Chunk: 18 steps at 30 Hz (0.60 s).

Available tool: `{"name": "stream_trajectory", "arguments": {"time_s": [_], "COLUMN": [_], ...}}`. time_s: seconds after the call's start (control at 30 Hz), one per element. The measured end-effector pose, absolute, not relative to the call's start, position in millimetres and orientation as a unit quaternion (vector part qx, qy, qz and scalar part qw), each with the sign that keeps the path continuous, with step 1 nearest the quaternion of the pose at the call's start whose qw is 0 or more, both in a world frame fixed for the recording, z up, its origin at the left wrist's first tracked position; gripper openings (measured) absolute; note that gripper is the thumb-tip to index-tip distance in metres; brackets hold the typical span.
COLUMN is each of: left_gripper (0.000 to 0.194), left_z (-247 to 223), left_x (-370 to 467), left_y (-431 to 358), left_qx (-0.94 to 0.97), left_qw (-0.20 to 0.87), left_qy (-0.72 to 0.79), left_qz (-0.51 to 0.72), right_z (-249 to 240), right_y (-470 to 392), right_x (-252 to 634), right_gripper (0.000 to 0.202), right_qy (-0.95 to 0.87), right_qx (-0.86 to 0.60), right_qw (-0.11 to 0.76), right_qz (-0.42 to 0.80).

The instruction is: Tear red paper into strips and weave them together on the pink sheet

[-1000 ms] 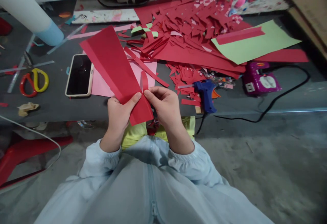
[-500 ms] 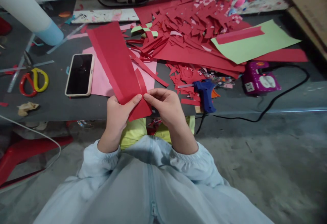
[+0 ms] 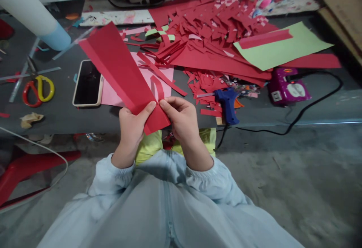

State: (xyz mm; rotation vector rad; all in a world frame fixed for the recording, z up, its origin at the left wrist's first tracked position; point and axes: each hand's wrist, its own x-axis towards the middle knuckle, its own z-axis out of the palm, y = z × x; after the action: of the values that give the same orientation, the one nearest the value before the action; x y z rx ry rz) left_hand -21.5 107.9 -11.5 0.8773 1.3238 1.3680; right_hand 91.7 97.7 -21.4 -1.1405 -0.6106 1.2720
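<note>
Head view: two hands (image 3: 131, 125) (image 3: 184, 119) grip one red sheet (image 3: 118, 65).

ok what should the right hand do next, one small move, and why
Probably ease the narrow strip away from the red sheet with the right hand: its upper end stands apart, the paper below looks joined, and the left hand grips the sheet.

Dim, diffuse light is recorded. A faint glint is noted along the right front edge of the surface (image 3: 260, 110); the floor (image 3: 299, 187) is shadowed. Toward the back left corner, the bottle (image 3: 32, 12) is visibly stretched.
</note>
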Motion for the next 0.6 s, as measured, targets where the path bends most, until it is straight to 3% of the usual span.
{"name": "stream_trajectory", "arguments": {"time_s": [0.23, 0.4, 0.6], "left_gripper": [0.029, 0.036, 0.036], "left_z": [-9, -13, -16], "left_x": [-26, -31, -34], "left_y": [109, 110, 111], "left_qx": [0.368, 0.389, 0.430], "left_qw": [0.479, 0.524, 0.484], "left_qy": [0.559, 0.527, 0.522], "left_qz": [0.568, 0.544, 0.555], "right_z": [-18, -15, -12], "right_y": [98, 99, 101], "right_x": [99, 102, 104], "right_gripper": [0.034, 0.036, 0.040], "right_qy": [-0.291, -0.318, -0.308], "right_qx": [-0.472, -0.495, -0.486], "right_qw": [0.564, 0.570, 0.548], "right_qz": [0.612, 0.573, 0.607]}}
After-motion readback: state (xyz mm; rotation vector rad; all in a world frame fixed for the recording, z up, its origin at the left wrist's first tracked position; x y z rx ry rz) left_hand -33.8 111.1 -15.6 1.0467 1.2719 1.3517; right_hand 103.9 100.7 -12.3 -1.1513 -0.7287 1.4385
